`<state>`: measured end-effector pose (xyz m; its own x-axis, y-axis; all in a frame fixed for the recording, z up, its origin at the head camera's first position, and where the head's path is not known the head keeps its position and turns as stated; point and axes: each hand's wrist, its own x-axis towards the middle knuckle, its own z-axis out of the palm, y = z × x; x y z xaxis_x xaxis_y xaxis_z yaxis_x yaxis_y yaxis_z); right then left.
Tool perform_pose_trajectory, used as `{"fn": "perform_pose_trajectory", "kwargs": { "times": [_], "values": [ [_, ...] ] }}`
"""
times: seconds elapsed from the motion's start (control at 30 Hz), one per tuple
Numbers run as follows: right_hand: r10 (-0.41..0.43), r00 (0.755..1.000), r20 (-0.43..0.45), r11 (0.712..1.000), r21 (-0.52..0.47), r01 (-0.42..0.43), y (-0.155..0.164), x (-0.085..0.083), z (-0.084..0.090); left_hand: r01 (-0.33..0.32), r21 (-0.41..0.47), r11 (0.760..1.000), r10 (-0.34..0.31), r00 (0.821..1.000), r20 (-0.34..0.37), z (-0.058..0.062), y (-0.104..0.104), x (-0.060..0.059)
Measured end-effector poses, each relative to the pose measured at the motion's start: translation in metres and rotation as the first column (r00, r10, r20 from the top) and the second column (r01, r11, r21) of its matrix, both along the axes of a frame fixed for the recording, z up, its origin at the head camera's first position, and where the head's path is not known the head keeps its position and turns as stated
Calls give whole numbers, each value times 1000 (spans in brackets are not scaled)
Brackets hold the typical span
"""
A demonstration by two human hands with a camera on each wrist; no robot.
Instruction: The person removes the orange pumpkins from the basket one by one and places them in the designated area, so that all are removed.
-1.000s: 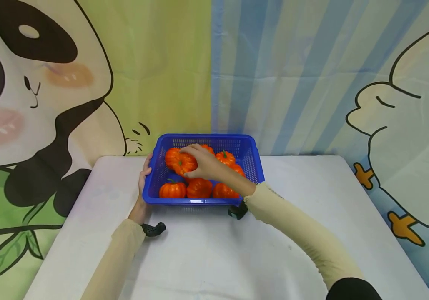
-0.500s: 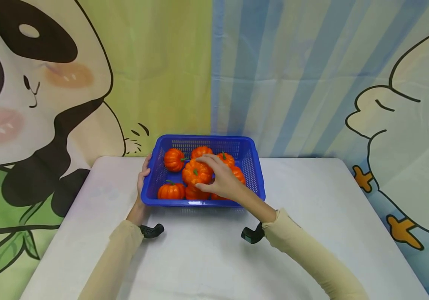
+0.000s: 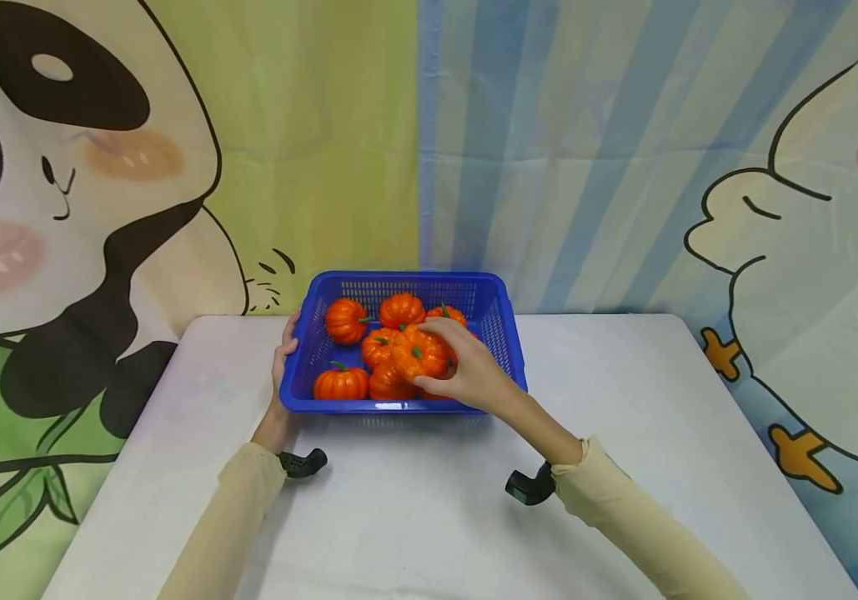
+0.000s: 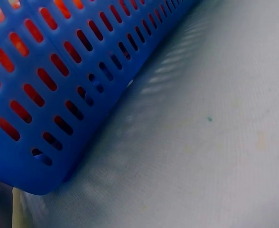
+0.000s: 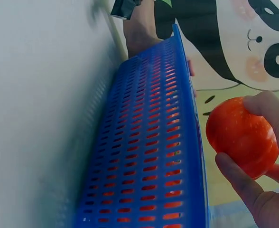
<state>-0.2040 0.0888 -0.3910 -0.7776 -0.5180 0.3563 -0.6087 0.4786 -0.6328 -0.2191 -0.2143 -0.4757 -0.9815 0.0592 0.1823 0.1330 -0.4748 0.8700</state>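
Orange and ribbed, a toy pumpkin [image 3: 418, 353] sits gripped in the curled fingers of the right hand [image 3: 471, 375], raised above the blue slotted basket [image 3: 505, 333]. The left hand [image 3: 283, 357] clasps the basket's left rim, thumb over the edge. Six more toy pumpkins [image 3: 344, 320] lie inside the basket, which rests on the white tabletop [image 3: 413, 508].

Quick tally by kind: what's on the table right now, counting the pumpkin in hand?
Small orange toy pumpkins: 7 visible, 1 held in the right hand at, 6 in the basket, e.g.; more may be hidden beneath.
Blue slotted plastic baskets: 1, gripped by the left hand.
Total: 8.
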Motion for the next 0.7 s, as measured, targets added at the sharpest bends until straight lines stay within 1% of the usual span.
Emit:
{"fn": "perform_pose_trajectory", "kwargs": {
  "times": [0.13,0.3,0.37,0.53,0.6,0.7],
  "values": [
    [-41,999,27,999,-30,42,8,3,-5,-5,18,1000,4,1000,7,0,-1,0],
    [-109,990,94,991,-70,116,18,7,-7,16,50,999,-17,1000,14,0,-1,0],
    [-131,986,100,986,-88,139,23,8,-7,24,64,998,-24,1000,10,0,0,0],
    [-177,980,90,978,-93,185,35,9,-5,14,45,999,-14,1000,6,1,-1,0],
    [-195,976,101,975,-91,204,38,9,-5,9,32,999,-9,1000,5,2,-1,1],
    [-221,968,118,969,-86,232,42,10,-6,8,37,999,-8,1000,11,1,-1,2]
  ]
}}
